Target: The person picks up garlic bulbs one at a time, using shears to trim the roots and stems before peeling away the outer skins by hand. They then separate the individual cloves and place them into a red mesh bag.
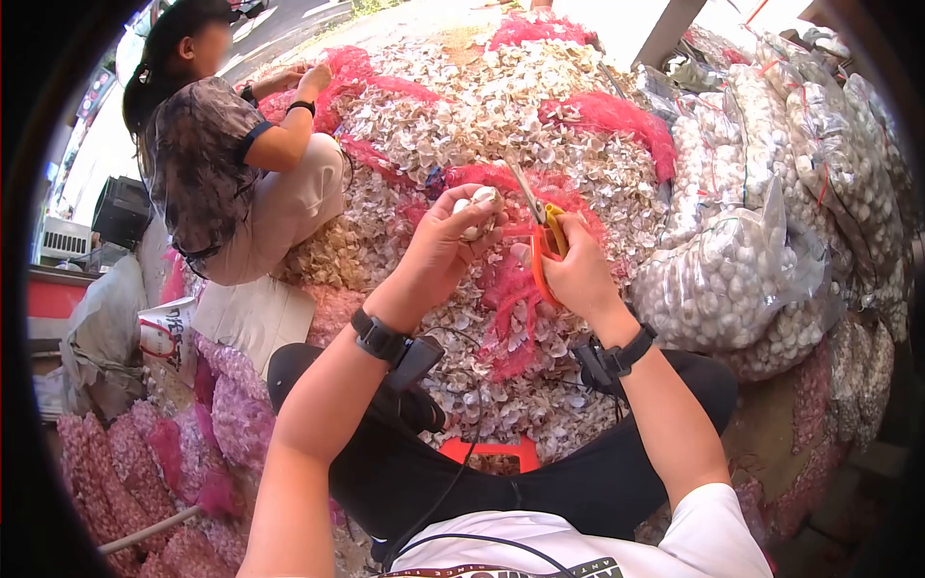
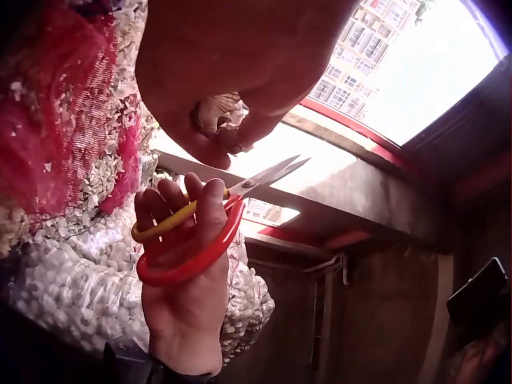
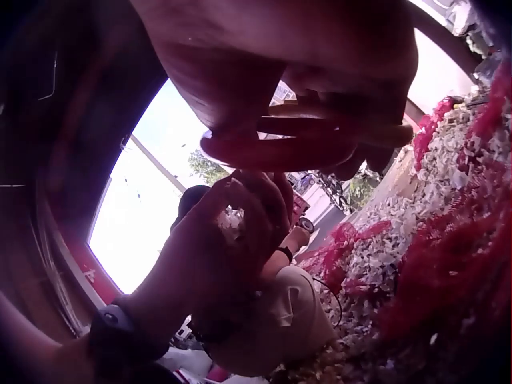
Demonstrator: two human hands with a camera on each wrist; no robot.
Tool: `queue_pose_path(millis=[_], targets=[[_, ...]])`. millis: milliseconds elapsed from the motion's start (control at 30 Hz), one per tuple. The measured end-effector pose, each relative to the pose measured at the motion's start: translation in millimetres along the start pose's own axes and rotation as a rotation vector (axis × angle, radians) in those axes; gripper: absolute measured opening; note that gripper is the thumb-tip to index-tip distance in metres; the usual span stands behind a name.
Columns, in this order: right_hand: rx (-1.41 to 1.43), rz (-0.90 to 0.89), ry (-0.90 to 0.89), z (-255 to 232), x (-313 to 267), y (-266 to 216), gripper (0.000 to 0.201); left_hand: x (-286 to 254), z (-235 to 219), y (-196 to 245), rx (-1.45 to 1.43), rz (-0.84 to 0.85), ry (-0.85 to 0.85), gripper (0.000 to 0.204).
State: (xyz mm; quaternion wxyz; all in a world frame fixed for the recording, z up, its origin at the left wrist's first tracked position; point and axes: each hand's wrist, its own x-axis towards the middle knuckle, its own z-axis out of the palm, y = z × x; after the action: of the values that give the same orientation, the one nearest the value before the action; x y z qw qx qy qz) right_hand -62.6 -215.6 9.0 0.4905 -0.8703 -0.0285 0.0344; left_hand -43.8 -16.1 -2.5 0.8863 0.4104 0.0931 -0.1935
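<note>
My left hand (image 1: 445,236) holds white garlic (image 1: 477,204) between thumb and fingers, raised over a heap of dry skins. In the left wrist view, some of the garlic (image 2: 220,112) shows past the fingers; the rest is hidden in the hand. Just to the right, my right hand (image 1: 583,268) grips scissors (image 1: 551,241) with one red and one yellow handle. Their blades (image 2: 272,174) stand slightly apart, pointing up and away, beside the left hand's fingertips. From the right wrist, the red handle (image 3: 280,152) lies under the fingers.
Garlic skins (image 1: 414,135) cover the ground ahead, with red mesh netting (image 1: 617,120) among them. Clear bags of garlic (image 1: 713,279) are stacked at right. Another person (image 1: 222,144) sits at left. Pink mesh sacks (image 1: 125,462) lie at lower left; a red stool edge (image 1: 491,448) shows between my legs.
</note>
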Motion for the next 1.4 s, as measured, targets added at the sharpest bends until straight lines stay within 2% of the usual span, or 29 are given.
queue_pose_path(millis=[100,233,333,400,733,800,1033,1100,1133,1200,1233,1267,1333,1400], targets=[[-0.075,-0.011,-0.016,7.9,-0.5,9.1,0.074,2.4,-4.5,7.3,0.023,0.104,0.052,0.030],[-0.163,-0.011,-0.032,6.9,-3.0,7.3,0.074,2.2,-2.7,4.5,0.085,0.104,0.108,0.030],[-0.184,-0.020,-0.064,5.9,-3.1,4.7,0.071,3.9,-2.7,-1.7,0.112,0.190,0.158,0.030],[-0.270,0.065,-0.091,5.6,-3.7,2.1,0.064,5.3,-5.9,-3.6,0.162,0.223,0.141,0.031],[-0.394,0.007,-0.087,12.7,-10.2,5.0,0.047,8.5,-17.5,-0.5,0.194,0.160,0.148,0.025],[-0.369,-0.041,-0.037,14.0,-10.9,4.6,0.044,9.7,-19.3,-0.6,0.234,0.158,0.157,0.026],[-0.424,-0.038,-0.038,15.6,-5.4,13.2,0.050,11.3,-16.0,-4.1,0.289,0.142,0.206,0.026],[-0.291,0.008,0.044,12.2,-1.8,12.0,0.048,6.8,-11.7,0.0,0.066,0.048,0.158,0.025],[-0.290,0.011,0.045,10.7,1.0,14.6,0.048,6.3,-11.4,0.9,0.067,0.046,0.157,0.025],[0.188,0.132,0.004,7.3,6.0,16.6,0.040,4.6,-10.2,2.1,-0.063,-0.014,-0.017,0.026],[0.308,0.148,-0.018,4.5,7.2,16.4,0.031,3.7,-8.3,1.4,-0.064,-0.018,-0.020,0.026],[0.307,0.151,-0.016,4.9,9.0,14.5,0.031,0.8,-4.9,1.9,-0.051,-0.070,-0.064,0.026],[0.699,0.132,-0.052,7.5,11.5,12.6,0.028,-2.9,-1.3,-2.7,-0.040,-0.127,-0.108,0.027],[0.696,0.111,-0.075,8.9,11.4,16.7,0.028,-4.2,2.4,-10.6,0.094,-0.145,-0.121,0.027]])
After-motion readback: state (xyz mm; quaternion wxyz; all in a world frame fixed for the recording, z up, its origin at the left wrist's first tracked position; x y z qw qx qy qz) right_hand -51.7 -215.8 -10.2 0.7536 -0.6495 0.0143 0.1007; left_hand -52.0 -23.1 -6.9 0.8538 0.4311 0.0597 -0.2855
